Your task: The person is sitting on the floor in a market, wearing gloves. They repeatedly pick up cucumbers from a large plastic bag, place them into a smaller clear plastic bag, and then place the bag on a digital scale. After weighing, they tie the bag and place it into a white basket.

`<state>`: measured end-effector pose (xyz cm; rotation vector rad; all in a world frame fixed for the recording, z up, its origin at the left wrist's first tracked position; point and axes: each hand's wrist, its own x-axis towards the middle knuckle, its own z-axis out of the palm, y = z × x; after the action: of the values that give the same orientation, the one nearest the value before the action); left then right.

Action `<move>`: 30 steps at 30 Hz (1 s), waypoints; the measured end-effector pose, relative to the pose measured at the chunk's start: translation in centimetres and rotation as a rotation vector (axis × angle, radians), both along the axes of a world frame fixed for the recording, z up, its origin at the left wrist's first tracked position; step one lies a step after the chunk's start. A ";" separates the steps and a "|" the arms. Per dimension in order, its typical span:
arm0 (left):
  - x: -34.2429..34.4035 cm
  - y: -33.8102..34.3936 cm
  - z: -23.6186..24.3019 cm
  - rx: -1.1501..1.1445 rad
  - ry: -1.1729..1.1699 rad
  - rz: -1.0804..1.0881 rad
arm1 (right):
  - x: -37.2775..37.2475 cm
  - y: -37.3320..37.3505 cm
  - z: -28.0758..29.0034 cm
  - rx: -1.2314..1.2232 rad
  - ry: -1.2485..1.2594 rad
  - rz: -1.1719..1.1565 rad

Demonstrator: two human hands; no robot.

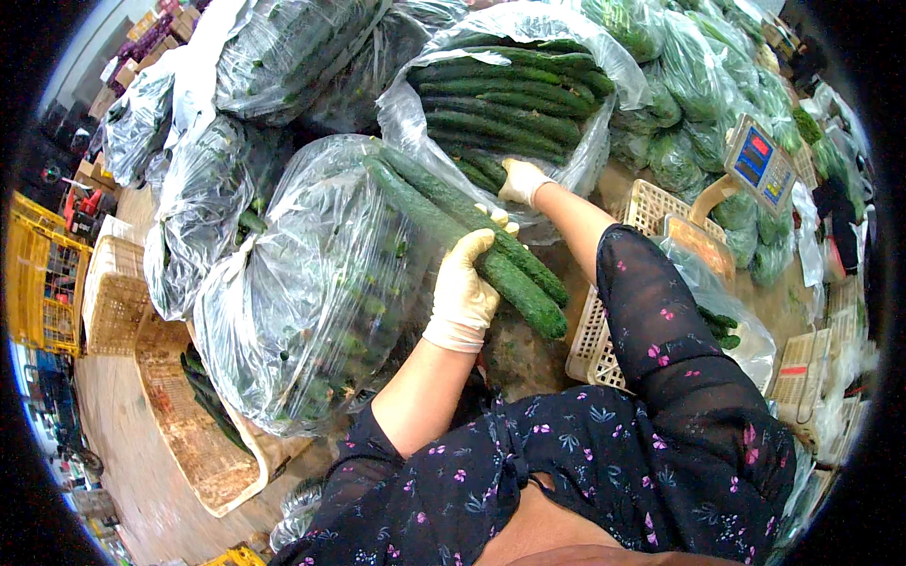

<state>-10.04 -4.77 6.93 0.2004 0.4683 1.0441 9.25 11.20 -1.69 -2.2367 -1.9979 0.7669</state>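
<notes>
Two long dark green cucumbers (510, 269) lie side by side in my left hand (464, 288), which wears a pale glove and has its fingers wrapped round them. They slant from upper left to lower right in front of a knotted clear plastic bag. Beyond them an opened clear bag (618, 71) shows a stack of cucumbers (510, 99). My right hand (525, 181), also gloved, is closed at the lower edge of that stack, on the end of a cucumber (483, 173). Its fingertips are partly hidden.
A full plastic bag (302, 292) bulges at my left, beside a dirty beige crate (175, 415) with a few cucumbers inside. On the right stand a white crate (590, 344) and a weighing scale display (760, 162). More bagged greens (698, 141) are piled behind.
</notes>
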 end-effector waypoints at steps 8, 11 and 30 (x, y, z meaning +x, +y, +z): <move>0.2 0.1 -0.9 -0.060 -0.033 -0.055 | 3.8 -3.0 8.4 -0.061 0.606 -0.035; 0.7 -0.1 -0.5 -0.043 -0.114 -0.122 | 7.5 -7.8 11.6 -0.161 0.997 -0.213; 4.7 -3.6 0.9 0.152 -0.361 -0.318 | 0.2 -30.9 20.8 0.402 0.579 -0.001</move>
<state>-5.30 -8.39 7.87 0.2085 0.0269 0.7808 9.49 -19.68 19.10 -1.5659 -1.6793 0.8043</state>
